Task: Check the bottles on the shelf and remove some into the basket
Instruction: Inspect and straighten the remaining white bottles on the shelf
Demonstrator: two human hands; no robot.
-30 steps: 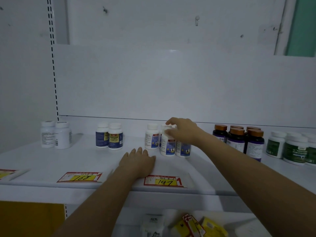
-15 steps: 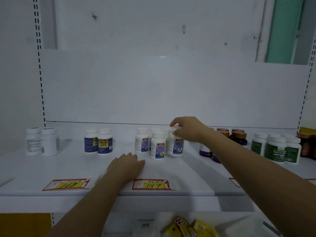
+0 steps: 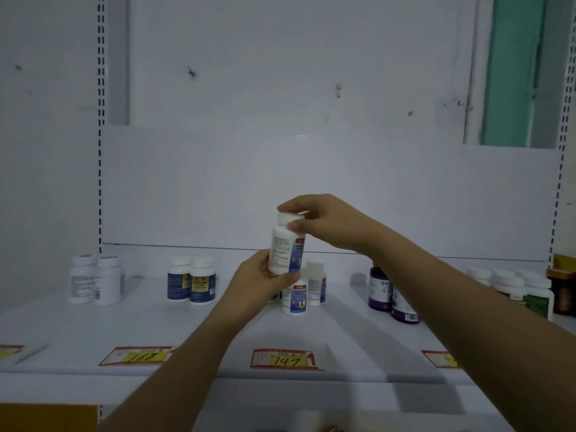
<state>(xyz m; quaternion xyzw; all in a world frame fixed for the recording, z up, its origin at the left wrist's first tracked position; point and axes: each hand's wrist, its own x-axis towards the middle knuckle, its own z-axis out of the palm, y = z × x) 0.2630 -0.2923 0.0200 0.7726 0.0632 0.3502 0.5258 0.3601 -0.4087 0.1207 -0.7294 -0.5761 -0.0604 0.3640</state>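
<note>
Looks onto a white shelf (image 3: 93, 332) with groups of bottles in a row near its back edge. Finds both hands up off it now. Half a second ago had the left hand (image 3: 258, 282) lying flat near the front edge and the right hand (image 3: 324, 222) reaching onto the middle group. Now has the left hand curled round the lower body of one white bottle (image 3: 285, 254), and the right hand pinching its cap (image 3: 288, 218) from above. Holds that bottle clear of the shelf, over the middle of the row, just above the remaining bottles (image 3: 294, 299) of its group. Reads as picked out and under checking; no basket in view. Keeps the long axis near vertical, cap up, base down, printed panel toward the camera, blue label turned rightward. Hangs in line with the price tag (image 3: 285, 358) at the front edge.
</note>
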